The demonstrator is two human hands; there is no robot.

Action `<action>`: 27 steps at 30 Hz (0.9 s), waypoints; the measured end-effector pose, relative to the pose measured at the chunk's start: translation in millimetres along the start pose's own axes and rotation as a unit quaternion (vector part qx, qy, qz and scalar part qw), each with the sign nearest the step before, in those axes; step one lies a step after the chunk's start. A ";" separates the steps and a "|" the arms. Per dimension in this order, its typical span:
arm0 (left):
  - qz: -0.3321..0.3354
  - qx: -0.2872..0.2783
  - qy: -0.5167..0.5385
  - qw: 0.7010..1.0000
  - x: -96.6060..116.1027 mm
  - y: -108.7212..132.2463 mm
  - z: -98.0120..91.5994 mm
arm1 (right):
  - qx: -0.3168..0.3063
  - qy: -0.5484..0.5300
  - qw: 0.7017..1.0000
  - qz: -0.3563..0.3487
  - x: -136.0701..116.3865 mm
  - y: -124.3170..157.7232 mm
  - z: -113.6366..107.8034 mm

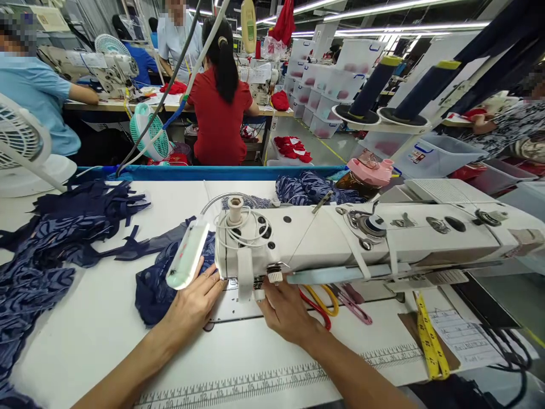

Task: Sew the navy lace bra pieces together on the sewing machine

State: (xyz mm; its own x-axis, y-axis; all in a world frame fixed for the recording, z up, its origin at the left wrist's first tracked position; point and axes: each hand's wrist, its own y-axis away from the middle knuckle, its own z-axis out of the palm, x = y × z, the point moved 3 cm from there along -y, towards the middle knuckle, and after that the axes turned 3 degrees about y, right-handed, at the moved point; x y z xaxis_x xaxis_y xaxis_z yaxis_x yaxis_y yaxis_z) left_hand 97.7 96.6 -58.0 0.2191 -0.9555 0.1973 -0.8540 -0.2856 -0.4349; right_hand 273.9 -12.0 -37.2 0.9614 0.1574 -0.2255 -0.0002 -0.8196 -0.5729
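Note:
A white sewing machine (pixel 315 236) stands across the table, its head between my two hands. My left hand (pixel 196 295) lies with fingers stretched out left of the needle area, beside dark blue patterned fabric (pixel 149 292). Its fingertips are partly hidden by a pale green lamp (pixel 187 255) fixed at the head. Under the machine arm, at the right of the needle, rests my right hand (pixel 284 309). The machine covers its fingertips, so whatever they touch is hidden. Scissors with red and yellow handles (pixel 323 301) and pink-handled snips (pixel 353 304) lie just beyond that hand.
Navy fabric pieces (pixel 42 261) pile at the left. A printed ruler (pixel 255 383) runs along the front edge. A yellow tape measure (pixel 430 341) and a paper (pixel 464 341) lie at right. Thread cones (pixel 374 91) and a pink-lidded jug (pixel 368 173) stand behind; several people work nearby.

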 end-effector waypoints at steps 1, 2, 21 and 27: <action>-0.007 -0.008 -0.005 1.000 -0.1 -0.2 -0.2 | 0.004 0.006 1.000 0.002 0.6 0.2 0.6; -0.007 -0.012 -0.008 1.000 0.2 -0.4 -0.8 | 0.004 0.010 1.000 0.004 1.2 0.5 1.3; 0.002 0.033 0.044 0.999 -2.4 2.4 -9.8 | 0.004 0.015 1.000 -0.004 4.3 3.4 7.5; -0.134 0.003 0.106 0.985 -11.4 -3.2 -9.5 | -0.002 0.011 1.000 -0.018 5.9 4.0 16.6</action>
State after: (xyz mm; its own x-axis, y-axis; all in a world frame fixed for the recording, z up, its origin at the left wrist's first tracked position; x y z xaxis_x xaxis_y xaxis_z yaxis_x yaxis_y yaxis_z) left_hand 93.5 109.0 -50.5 0.3328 -0.8092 0.4841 -0.7761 -0.5267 -0.3469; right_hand 275.0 -5.2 -53.9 0.9666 0.1747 -0.1874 0.0356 -0.8158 -0.5773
